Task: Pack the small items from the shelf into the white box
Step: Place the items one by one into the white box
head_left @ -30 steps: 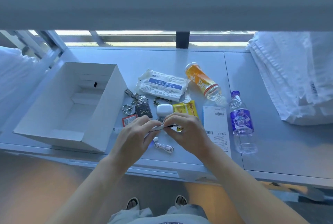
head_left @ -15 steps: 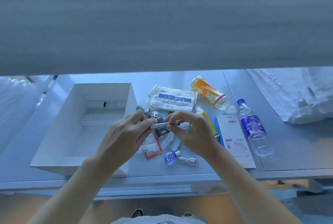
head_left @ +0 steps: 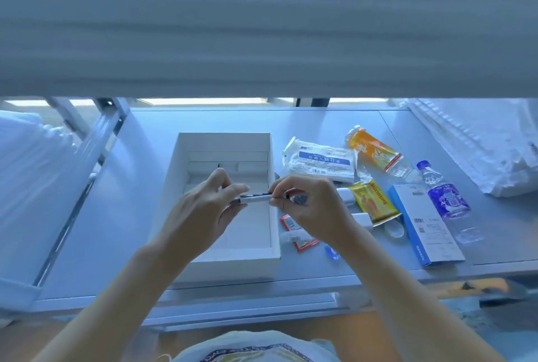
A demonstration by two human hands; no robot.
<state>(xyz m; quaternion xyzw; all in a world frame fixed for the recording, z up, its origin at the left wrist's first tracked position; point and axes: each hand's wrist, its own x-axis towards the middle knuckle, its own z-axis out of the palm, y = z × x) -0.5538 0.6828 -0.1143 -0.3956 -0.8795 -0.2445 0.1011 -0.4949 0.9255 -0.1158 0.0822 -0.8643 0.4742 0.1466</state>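
Both hands on one small white pen-like stick [head_left: 254, 199] here: left hand [head_left: 201, 210] has its grip pinching one end, right hand [head_left: 313, 207] pinching the other, held level right above the open white box [head_left: 273, 216] on the shelf [head_left: 139, 187]. Mask pack [head_left: 320, 162], yellow sachet [head_left: 374, 201] and bottles lie just right of the box.
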